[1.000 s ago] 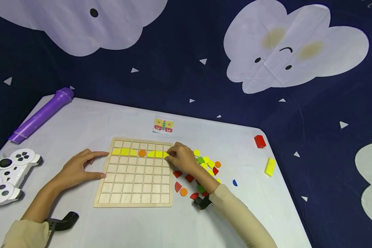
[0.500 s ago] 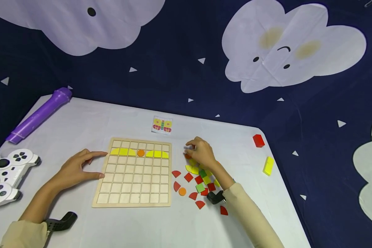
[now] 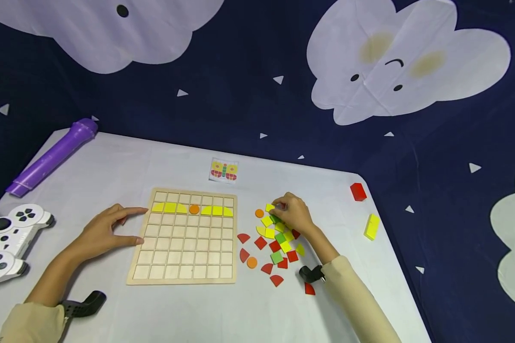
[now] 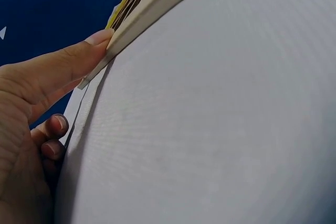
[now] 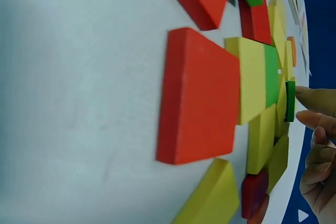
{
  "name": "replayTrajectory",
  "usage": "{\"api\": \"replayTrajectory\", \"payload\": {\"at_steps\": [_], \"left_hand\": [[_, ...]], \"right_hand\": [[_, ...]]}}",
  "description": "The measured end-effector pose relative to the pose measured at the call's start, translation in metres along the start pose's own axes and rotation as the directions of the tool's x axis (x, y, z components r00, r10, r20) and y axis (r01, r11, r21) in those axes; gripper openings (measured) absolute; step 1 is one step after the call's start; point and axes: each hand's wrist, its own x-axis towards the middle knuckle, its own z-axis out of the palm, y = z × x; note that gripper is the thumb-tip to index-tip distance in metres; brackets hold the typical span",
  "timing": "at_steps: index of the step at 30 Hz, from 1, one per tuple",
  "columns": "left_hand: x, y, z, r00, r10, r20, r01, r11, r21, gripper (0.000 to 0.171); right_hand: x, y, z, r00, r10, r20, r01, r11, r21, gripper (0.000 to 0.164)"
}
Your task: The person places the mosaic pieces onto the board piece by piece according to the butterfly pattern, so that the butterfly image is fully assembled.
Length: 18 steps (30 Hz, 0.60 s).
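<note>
The wooden grid board point(image 3: 182, 282) lies flat on the table, with one row holding yellow pieces point(image 3: 169, 207) either side of an orange disc point(image 3: 194, 209). At its left edge my left hand point(image 3: 105, 233) spreads thumb and index finger, steadying the side; in the left wrist view the thumb point(image 4: 79, 61) touches the rim. Over the far end of the loose pile, my right hand point(image 3: 295, 212) has its fingertips beside a yellow square point(image 3: 270, 207) and a green tile point(image 5: 290, 100). Whether they pinch a piece is unclear.
Loose red, yellow, green and orange tiles point(image 3: 276, 257) lie right of the board. A butterfly picture card point(image 3: 224, 170) sits behind it. A purple microphone-shaped object point(image 3: 53, 157) and white game controller point(image 3: 15, 243) are at left. Red point(image 3: 358, 192) and yellow point(image 3: 372, 226) blocks lie at right.
My right hand has left a yellow piece at the right end of the board's row and moved right to the loose tiles. The left hand stays at the board's edge.
</note>
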Motion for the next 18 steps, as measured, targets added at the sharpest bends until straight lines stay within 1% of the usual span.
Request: {"api": "replayTrajectory", "payload": {"at_steps": [4, 9, 11, 14, 16, 18], "left_hand": [[0.000, 0.001, -0.001, 1.000, -0.010, -0.002, 0.010, 1.000, 0.000, 0.070], [-0.001, 0.001, -0.002, 1.000, -0.028, -0.004, 0.028, 1.000, -0.002, 0.070], [0.000, 0.000, -0.002, 1.000, -0.030, 0.003, 0.030, 1.000, -0.001, 0.071], [0.000, 0.000, -0.001, 0.999, -0.031, 0.009, 0.031, 1.000, -0.001, 0.071], [0.001, 0.000, 0.000, 0.999, -0.032, 0.011, 0.032, 0.999, -0.002, 0.071], [0.000, 0.001, 0.000, 0.999, -0.035, 0.008, 0.035, 0.999, -0.003, 0.070]], "right_hand": [[0.002, -0.002, 0.000, 0.999, -0.049, 0.008, 0.050, 0.997, -0.061, 0.025], [0.006, -0.004, -0.001, 0.996, -0.092, 0.020, 0.094, 0.985, -0.144, 0.026], [0.006, -0.005, 0.000, 0.995, -0.099, 0.016, 0.101, 0.982, -0.159, 0.028], [0.004, -0.008, 0.001, 0.993, -0.117, -0.012, 0.113, 0.981, -0.160, 0.030], [0.002, -0.014, 0.003, 0.988, -0.152, -0.031, 0.145, 0.976, -0.160, 0.030], [0.000, -0.023, 0.005, 0.978, -0.203, -0.042, 0.194, 0.967, -0.163, 0.030]]}}
